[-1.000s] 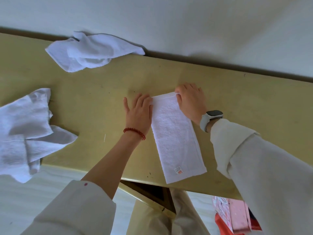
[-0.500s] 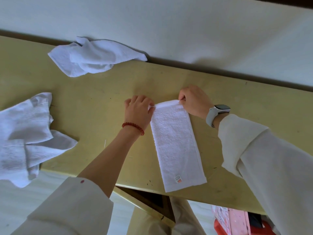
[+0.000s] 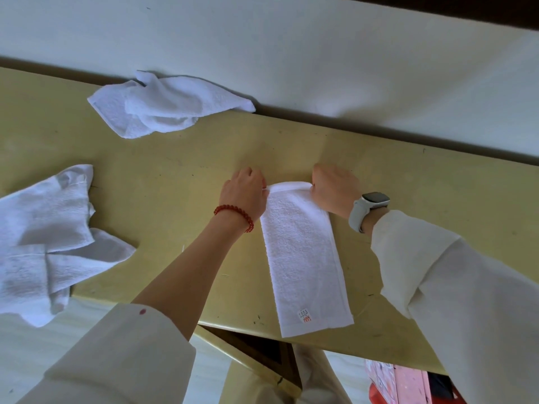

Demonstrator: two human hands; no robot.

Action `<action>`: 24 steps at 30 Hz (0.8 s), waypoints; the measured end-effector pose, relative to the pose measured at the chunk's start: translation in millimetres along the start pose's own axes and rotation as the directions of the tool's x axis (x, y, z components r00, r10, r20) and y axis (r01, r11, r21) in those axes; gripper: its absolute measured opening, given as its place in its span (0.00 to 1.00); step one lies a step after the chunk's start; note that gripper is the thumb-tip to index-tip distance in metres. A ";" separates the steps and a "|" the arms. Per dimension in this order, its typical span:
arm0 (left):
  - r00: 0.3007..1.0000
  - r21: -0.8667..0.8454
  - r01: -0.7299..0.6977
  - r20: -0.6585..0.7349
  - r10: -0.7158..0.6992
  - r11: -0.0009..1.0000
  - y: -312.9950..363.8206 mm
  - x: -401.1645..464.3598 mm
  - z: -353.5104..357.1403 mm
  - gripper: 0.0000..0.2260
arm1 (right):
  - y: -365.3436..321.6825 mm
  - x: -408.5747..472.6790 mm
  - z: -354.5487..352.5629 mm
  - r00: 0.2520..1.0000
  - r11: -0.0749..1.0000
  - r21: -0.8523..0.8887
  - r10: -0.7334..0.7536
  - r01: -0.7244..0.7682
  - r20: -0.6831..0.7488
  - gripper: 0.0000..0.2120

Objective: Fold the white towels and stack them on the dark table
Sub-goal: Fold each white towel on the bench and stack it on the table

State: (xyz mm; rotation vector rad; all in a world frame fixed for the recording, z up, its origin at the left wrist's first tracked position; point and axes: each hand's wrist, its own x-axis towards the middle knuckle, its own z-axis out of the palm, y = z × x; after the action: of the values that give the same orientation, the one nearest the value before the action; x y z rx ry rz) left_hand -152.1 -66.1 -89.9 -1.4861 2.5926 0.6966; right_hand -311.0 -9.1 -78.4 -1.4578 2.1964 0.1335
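Three white towels lie on the yellow table [image 3: 180,176]. Both hands, left hand [image 3: 244,192] and right hand [image 3: 335,190], pinch the far corners of the centre folded towel [image 3: 303,258]. Its small red-printed label [image 3: 304,315] is unreadable. Two crumpled towels: upper left [image 3: 163,104] and left edge [image 3: 43,237].

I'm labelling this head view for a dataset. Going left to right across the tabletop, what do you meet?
Crumpled towel at the left edge → crumpled towel by the wall → left hand → long folded towel → right hand → watch.
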 end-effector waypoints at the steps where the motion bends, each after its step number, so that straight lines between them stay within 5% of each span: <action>1: 1.000 -0.001 -0.004 -0.001 0.004 1.000 -0.1 -0.4 -0.4 0.08 | 0.6 0.5 1.8 1.000 1.000 0.023 0.009 -0.009 0.002 0.07; 6: 1.000 -0.020 -0.010 0.000 0.010 1.000 -1.6 -0.3 -2.5 0.08 | 6.6 7.2 -2.9 0.991 0.976 0.202 0.054 -0.079 0.126 0.17; 12: 0.999 -0.072 -0.019 0.033 0.021 0.997 -3.7 1.7 -7.7 0.05 | 14.7 15.0 -11.2 0.986 0.921 0.374 0.053 -0.109 0.158 0.09; 24: 0.972 -0.396 0.106 0.236 -0.010 0.912 -12.4 7.0 -20.5 0.11 | 17.0 9.3 -33.8 0.970 0.961 0.258 -0.150 0.098 0.190 0.12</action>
State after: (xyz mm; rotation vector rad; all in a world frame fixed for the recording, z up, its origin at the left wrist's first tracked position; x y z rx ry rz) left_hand -142.3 -85.6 -77.8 -1.4611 2.3121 1.3795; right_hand -340.6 -21.3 -56.4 -1.3714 1.8734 -0.0292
